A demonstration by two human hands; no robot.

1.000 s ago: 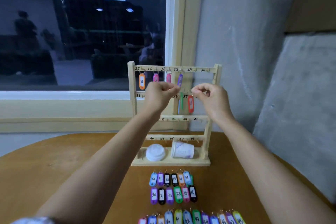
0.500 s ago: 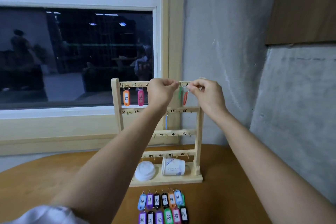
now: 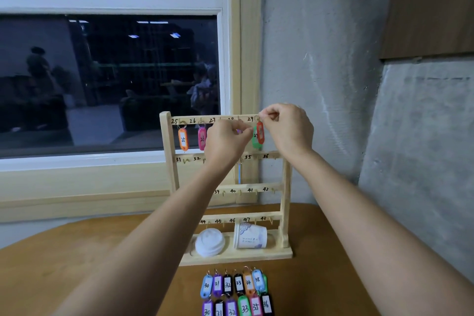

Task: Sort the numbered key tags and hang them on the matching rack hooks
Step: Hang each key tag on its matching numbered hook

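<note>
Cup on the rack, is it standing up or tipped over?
Tipped over. The cup lies on its side at the bottom of the rack, beside a white lid.

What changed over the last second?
Left hand and right hand rose from the rack's second rail to its top rail. The right brought the red tag up, pinching its ring beside 29; the green tag came up too. Orange tag and pink tag stayed hung.

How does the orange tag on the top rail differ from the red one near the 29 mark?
The orange tag hangs free on its hook, untouched; the red tag has its ring pinched by the right hand. The orange tag's 25 reads clearly; the red tag's number is too blurred to read. Both are at the top rail of the rack.
</note>
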